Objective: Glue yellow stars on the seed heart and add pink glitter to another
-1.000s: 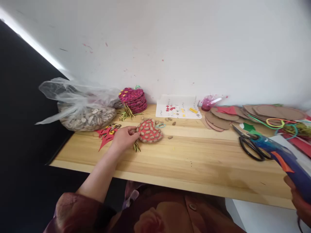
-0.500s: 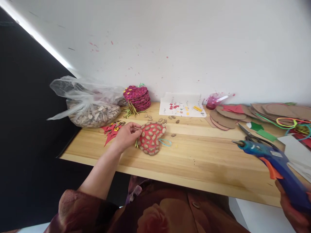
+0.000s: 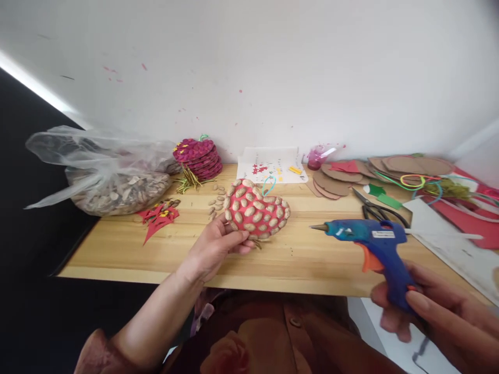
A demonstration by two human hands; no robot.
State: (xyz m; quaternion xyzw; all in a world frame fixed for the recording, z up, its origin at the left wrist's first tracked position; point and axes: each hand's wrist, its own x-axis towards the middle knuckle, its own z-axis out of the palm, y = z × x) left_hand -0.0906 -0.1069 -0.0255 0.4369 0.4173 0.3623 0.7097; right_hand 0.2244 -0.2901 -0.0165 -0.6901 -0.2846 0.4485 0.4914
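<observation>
My left hand (image 3: pixel 222 241) grips the lower left edge of a red heart (image 3: pixel 255 210) covered with pale peanut-like shells, lifted a little off the table. A light blue loop of cord (image 3: pixel 268 186) sticks up from the notch of the heart. Around the handle of a blue glue gun (image 3: pixel 374 239) my right hand (image 3: pixel 421 301) is closed. The gun's metal nozzle points left toward the heart, apart from it. Its orange trigger (image 3: pixel 368 258) has no finger visibly on it. A white glue stick (image 3: pixel 444 234) juts out of the back.
At left stands a clear plastic bag of shells (image 3: pixel 120 192), with red paper scraps (image 3: pixel 159 221) before it. Behind are stacked purple ornaments (image 3: pixel 198 158) and a white paper sheet (image 3: pixel 268 176). Cardboard shapes (image 3: pixel 335 184), black scissors (image 3: pixel 378 208) and cords (image 3: pixel 413 181) lie at right.
My left hand has raised the heart off the table and turned it, so its cord loop now points up. The glue gun has come up and left, levelling toward the heart. The view has shifted right.
</observation>
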